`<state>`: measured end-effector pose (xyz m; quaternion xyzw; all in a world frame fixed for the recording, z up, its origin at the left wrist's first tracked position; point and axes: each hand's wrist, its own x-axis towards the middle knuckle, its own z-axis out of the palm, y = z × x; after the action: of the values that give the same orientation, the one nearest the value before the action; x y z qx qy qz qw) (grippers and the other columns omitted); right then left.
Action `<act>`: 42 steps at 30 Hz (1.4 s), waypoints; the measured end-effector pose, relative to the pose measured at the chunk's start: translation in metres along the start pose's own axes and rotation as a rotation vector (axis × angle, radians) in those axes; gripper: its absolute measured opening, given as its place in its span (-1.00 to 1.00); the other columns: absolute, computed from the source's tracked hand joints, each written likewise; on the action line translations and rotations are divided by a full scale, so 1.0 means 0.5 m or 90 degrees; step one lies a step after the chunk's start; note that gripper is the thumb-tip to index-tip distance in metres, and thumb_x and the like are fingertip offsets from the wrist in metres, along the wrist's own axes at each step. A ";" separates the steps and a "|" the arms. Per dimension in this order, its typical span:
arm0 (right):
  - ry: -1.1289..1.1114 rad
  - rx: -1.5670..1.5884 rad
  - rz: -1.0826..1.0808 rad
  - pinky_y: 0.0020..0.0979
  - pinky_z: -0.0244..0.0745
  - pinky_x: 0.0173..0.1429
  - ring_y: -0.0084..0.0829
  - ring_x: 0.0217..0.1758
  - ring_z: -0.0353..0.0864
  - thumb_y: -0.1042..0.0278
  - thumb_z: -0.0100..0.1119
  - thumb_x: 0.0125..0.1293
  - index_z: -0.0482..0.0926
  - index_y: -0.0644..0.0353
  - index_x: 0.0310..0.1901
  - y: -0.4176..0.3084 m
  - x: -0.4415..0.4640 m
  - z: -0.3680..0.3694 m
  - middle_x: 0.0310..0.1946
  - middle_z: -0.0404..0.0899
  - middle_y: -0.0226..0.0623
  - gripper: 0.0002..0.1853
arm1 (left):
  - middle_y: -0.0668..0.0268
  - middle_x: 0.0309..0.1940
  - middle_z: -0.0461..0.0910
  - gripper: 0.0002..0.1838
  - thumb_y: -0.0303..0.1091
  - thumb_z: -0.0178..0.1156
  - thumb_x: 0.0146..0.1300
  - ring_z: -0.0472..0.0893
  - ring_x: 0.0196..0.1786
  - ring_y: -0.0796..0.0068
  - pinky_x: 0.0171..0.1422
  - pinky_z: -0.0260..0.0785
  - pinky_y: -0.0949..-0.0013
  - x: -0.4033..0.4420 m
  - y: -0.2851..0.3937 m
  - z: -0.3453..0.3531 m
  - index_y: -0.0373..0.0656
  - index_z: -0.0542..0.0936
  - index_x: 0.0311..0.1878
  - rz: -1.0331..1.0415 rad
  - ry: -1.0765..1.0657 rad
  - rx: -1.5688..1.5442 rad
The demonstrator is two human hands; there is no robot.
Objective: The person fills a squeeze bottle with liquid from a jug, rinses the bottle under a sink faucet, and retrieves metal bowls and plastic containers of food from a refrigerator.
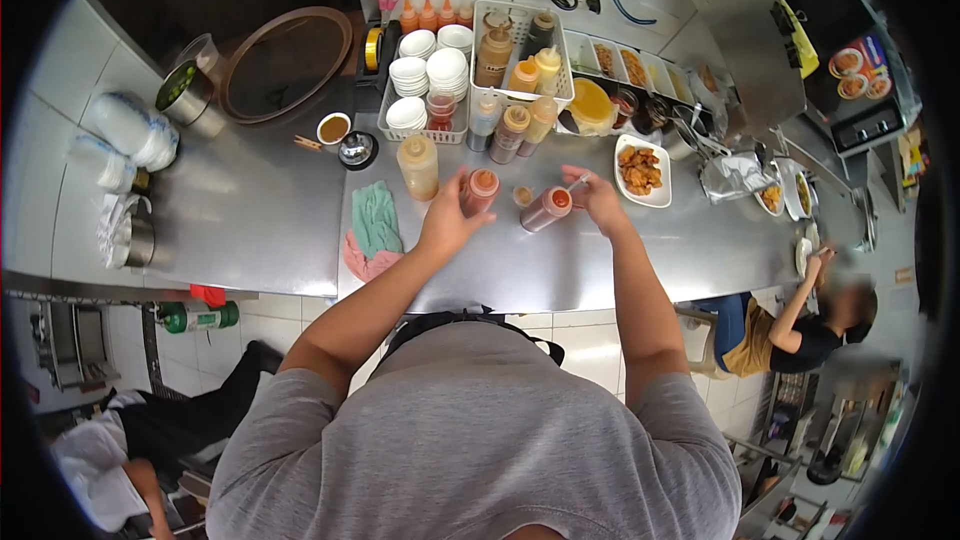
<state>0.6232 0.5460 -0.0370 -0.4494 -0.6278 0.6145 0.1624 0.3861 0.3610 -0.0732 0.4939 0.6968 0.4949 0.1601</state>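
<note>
My left hand (448, 217) is wrapped around the side of a squeeze bottle (481, 195) of red-orange sauce, whose top has no nozzle on it. Close by stands a second open bottle (545, 212) with red sauce showing at its mouth. Beside that bottle, my right hand (600, 202) pinches a thin, pale utensil (578, 181), perhaps a spoon; its exact kind is too small to tell. Between the two bottles, a small round tan piece (522, 196) lies on the counter. A tall bottle of pale sauce (418, 168) stands left of my left hand.
Folded green and pink cloths (376, 220) lie to the left. Behind are a basket of white bowls (408, 135), a basket of sauce bottles (565, 40) and a service bell (357, 150). Fried pieces fill a white dish (660, 200) at right. Co-workers are at both sides.
</note>
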 end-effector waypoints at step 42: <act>-0.170 0.314 -0.095 -0.43 0.55 0.13 -0.48 -0.04 0.65 0.59 0.37 0.23 0.43 0.32 0.21 -0.126 -0.256 0.050 -0.06 0.64 -0.23 -0.48 | 0.33 -0.48 0.59 -0.39 -0.23 0.38 0.12 0.61 -0.41 0.31 -0.30 0.47 0.29 -0.014 0.333 0.001 -0.01 0.51 0.29 0.394 -0.159 0.132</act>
<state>0.6511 0.4426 0.0608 -0.2644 -0.5065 0.7886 0.2274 0.4779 0.3587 0.0661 0.7521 0.5358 0.3820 0.0357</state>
